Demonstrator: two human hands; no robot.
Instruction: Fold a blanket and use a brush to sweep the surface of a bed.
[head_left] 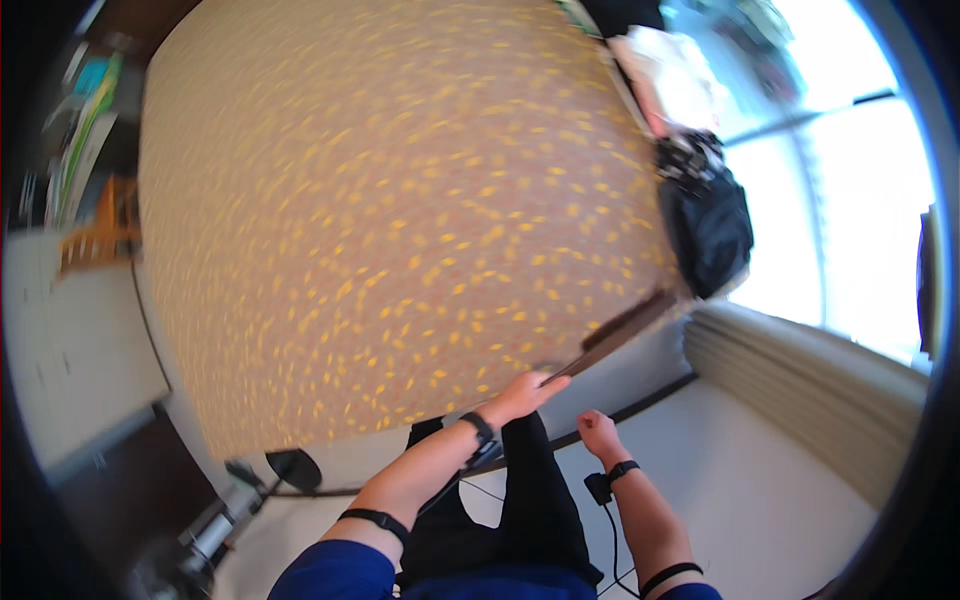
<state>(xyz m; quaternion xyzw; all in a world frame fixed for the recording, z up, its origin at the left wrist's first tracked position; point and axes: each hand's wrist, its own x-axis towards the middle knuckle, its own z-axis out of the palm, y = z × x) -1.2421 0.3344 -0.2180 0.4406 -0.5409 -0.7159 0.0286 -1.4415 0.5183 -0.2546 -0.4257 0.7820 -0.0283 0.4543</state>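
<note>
A wide bed with a tan sheet (380, 200), dotted with small yellow marks, lies in front of me. My left hand (520, 395) is closed around the handle of a long brown brush (630, 322). The brush slants away to the right along the bed's near right edge, its far end close to a dark bag; motion blurs it, and I cannot tell how firmly it touches the sheet. My right hand (599, 434) hangs lower to the right, curled into a fist, apart from the brush and the bed. Nothing shows in its fingers.
The black bag (715, 230) and white cloth (675, 75) lie along the bed's right side, by a bright window (870, 200). A wooden chair (110, 225) and white cabinet (70, 340) stand left. A pole-like appliance (215, 530) stands lower left. A black cord (617, 545) hangs near my right forearm.
</note>
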